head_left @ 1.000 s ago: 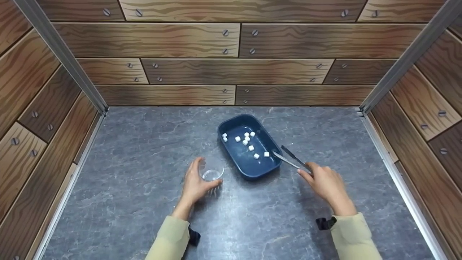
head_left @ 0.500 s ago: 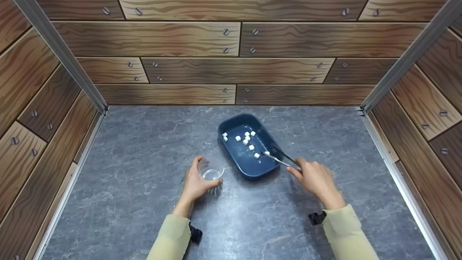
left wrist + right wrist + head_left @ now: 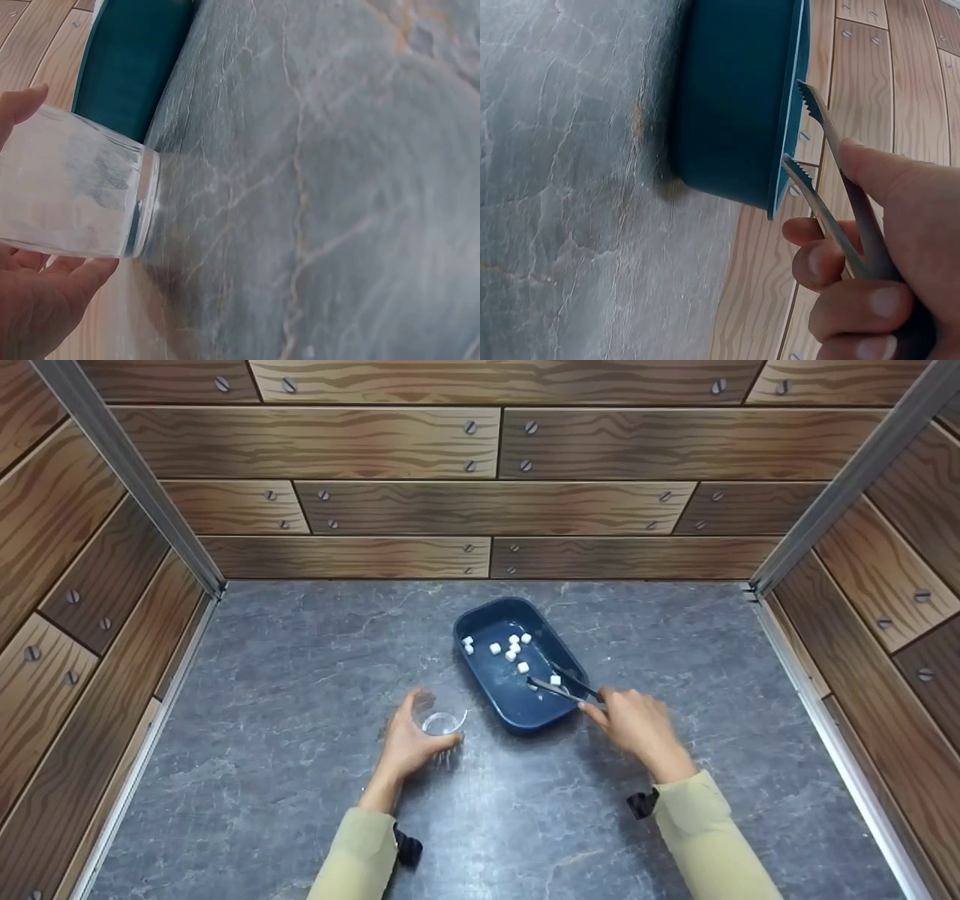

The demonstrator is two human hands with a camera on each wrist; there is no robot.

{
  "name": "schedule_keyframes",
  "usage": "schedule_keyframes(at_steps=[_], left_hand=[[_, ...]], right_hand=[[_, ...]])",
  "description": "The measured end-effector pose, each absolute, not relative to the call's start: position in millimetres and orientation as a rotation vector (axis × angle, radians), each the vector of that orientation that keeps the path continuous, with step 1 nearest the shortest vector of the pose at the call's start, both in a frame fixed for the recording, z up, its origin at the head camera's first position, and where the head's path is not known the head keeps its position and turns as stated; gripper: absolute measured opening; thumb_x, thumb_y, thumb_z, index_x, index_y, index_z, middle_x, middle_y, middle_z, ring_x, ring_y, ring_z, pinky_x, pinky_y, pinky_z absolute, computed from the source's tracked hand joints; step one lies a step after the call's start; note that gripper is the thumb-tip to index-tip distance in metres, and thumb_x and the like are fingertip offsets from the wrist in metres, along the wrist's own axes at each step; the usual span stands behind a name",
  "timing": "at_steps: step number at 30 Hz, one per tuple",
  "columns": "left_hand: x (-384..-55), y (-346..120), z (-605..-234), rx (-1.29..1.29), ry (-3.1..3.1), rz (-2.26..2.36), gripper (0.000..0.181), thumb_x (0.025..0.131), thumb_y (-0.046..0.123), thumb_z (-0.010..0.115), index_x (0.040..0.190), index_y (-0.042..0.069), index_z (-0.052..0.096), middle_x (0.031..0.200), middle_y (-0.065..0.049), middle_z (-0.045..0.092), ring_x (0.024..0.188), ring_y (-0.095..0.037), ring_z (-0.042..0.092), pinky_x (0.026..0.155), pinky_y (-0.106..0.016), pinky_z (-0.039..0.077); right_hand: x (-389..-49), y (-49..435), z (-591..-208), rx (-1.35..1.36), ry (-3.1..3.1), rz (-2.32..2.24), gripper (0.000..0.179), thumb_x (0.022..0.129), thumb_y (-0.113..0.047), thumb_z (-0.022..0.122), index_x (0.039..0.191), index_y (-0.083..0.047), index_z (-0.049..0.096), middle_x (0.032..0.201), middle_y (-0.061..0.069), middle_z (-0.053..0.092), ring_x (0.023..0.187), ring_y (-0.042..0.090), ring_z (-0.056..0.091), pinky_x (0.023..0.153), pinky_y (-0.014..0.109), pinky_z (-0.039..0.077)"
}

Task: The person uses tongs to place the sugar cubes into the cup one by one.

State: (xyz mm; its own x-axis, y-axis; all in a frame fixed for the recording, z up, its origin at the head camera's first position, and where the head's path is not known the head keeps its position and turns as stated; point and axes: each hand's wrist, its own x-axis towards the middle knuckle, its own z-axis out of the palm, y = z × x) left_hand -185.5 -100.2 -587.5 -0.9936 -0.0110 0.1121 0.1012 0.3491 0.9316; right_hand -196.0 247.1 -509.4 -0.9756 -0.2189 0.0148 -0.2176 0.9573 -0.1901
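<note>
My left hand (image 3: 409,744) holds a clear glass (image 3: 67,187) upright on the grey surface, thumb on one side and fingers on the other. Right of it stands a dark blue tub (image 3: 525,710), with several small white cubes scattered on its bottom. My right hand (image 3: 643,729) grips metal tongs (image 3: 829,223), whose serrated tips reach over the tub's right rim. The tongs' arms are spread, and one white cube (image 3: 555,680) shows between them in the head view. Another cube is partly hidden by the nearer tip. From the right wrist, the tub's wall hides the cubes.
The grey marbled surface (image 3: 300,675) extends around the tub and glass. Wood-patterned panels (image 3: 390,506) enclose it at the back and both sides, with metal strips along the corners.
My right hand has moved left, bringing the tongs from beside the tub's right rim to inside it, one arm on each side of a cube. The left hand and glass have stayed put.
</note>
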Motion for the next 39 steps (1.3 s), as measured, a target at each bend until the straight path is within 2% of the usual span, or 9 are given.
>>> schedule_keyframes(at_steps=[6,11,18,23,35,39], left_hand=[[-185,-100,-589,-0.081,-2.502,-1.761,0.089,0.058,0.021,0.094,0.131,-0.001,0.050,0.126,-0.017,0.061,0.117,-0.032,0.058,0.103,-0.042,0.043],[-184,-100,-590,-0.074,-2.495,-1.757,0.089,0.057,0.021,0.094,0.131,-0.002,0.050,0.125,-0.018,0.061,0.117,-0.032,0.058,0.103,-0.043,0.043],[-184,-101,-589,-0.083,-2.481,-1.762,0.088,0.057,0.021,0.094,0.130,-0.004,0.050,0.124,-0.023,0.061,0.116,-0.035,0.058,0.103,-0.046,0.042],[-184,-102,-589,-0.087,-2.470,-1.775,0.087,0.058,0.020,0.094,0.129,-0.004,0.050,0.124,-0.022,0.061,0.116,-0.035,0.058,0.103,-0.045,0.043],[-184,-101,-590,-0.067,-2.484,-1.788,0.088,0.057,0.017,0.093,0.130,-0.002,0.049,0.125,-0.020,0.060,0.117,-0.033,0.057,0.103,-0.043,0.042],[-185,-99,-589,-0.059,-2.481,-1.815,0.089,0.057,0.016,0.093,0.132,-0.002,0.048,0.127,-0.019,0.059,0.118,-0.032,0.056,0.104,-0.042,0.042]], right_hand=[[-201,241,-509,-0.347,3.070,-0.255,0.042,0.095,-0.048,0.058,0.079,-0.010,0.059,0.061,0.004,0.051,0.052,0.024,0.050,0.045,0.041,0.042],[-206,238,-511,-0.366,3.070,-0.213,0.040,0.095,-0.047,0.059,0.084,-0.008,0.061,0.063,0.004,0.052,0.056,0.025,0.053,0.050,0.042,0.046],[-210,234,-510,-0.344,3.057,-0.199,0.040,0.094,-0.046,0.061,0.089,-0.007,0.063,0.064,0.004,0.053,0.056,0.025,0.053,0.049,0.042,0.045],[-213,230,-510,-0.333,3.055,-0.192,0.042,0.094,-0.047,0.060,0.095,-0.006,0.065,0.067,0.006,0.056,0.060,0.027,0.056,0.052,0.044,0.046],[-216,226,-510,-0.311,3.054,-0.138,0.043,0.093,-0.047,0.061,0.097,-0.005,0.065,0.074,0.013,0.062,0.065,0.034,0.060,0.054,0.048,0.049],[-217,227,-510,-0.323,3.064,-0.119,0.041,0.093,-0.046,0.063,0.092,-0.005,0.064,0.072,0.013,0.061,0.063,0.035,0.060,0.053,0.049,0.048]])
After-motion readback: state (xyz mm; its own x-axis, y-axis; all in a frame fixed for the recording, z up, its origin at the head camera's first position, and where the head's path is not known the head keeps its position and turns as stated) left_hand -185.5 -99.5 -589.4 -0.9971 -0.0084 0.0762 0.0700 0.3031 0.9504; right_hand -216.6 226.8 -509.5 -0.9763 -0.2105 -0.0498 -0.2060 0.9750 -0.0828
